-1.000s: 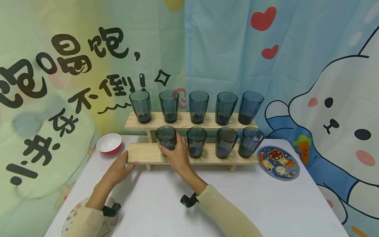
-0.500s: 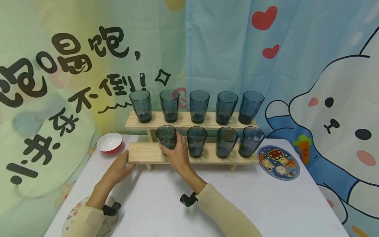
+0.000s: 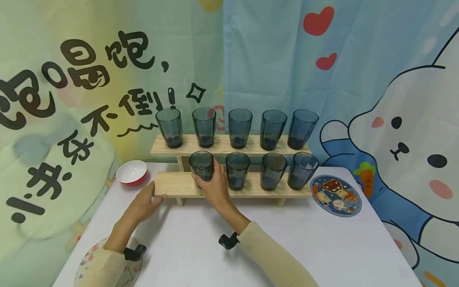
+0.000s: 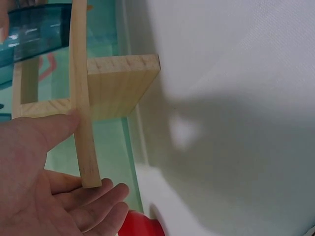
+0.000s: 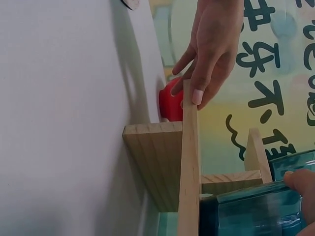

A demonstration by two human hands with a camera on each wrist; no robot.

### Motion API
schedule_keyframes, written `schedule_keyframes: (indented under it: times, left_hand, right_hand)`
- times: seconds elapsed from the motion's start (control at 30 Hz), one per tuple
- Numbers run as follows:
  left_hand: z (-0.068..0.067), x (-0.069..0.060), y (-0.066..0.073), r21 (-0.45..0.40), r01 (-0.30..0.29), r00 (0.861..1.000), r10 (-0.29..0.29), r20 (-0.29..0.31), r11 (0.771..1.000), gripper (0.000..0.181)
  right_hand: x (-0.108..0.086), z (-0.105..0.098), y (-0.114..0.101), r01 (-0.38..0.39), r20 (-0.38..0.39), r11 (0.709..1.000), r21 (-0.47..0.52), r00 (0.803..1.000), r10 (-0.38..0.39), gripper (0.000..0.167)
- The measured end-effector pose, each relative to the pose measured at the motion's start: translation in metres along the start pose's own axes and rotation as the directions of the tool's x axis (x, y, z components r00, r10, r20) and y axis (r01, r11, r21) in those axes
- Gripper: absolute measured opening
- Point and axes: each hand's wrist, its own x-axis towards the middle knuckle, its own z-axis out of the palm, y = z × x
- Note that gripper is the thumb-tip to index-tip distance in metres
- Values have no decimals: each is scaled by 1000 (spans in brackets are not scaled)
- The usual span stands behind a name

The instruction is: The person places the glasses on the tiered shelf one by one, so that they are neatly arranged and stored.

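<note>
My right hand holds a dark blue-grey drinking glass, the leftmost of the lower row, with the thumb on its near side. The glass stands upright on the lower board of a two-tier wooden shelf; in the right wrist view the glass base meets the board. At the board's left end, my left hand grips the wood, with the thumb on one face and fingers around the end, as the left wrist view shows. Several matching glasses stand right of the held one, such as the neighbouring glass.
Several more glasses line the upper board. A red bowl with a white inside sits left of the shelf. A round blue patterned mat lies at the right, and a pale patterned mat lies partly under the left forearm.
The view has shifted very slightly. Both hands, the held glass and the shelf otherwise stay as they were.
</note>
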Motion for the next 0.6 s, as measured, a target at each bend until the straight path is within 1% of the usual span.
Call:
schedule_keyframes:
  times: [0.13, 0.27, 0.43, 0.6]
  left_hand:
    - [1, 0, -1, 6, 14, 1000, -14, 8, 1000, 64]
    - [1, 0, 0, 10, 16, 1000, -16, 5, 1000, 65]
    - [0, -1, 1, 12, 15, 1000, -15, -1, 1000, 63]
    - [1, -2, -1, 17, 20, 1000, -20, -2, 1000, 64]
  right_hand:
    - [-5, -2, 3, -9, 39, 1000, -9, 999, 10, 94]
    - [-15, -8, 6, -19, 129, 1000, -17, 991, 21, 99]
    - [-32, -24, 6, -35, 265, 996, -86, 963, 56, 104]
    - [-53, -52, 10, -18, 354, 982, -190, 931, 85, 99]
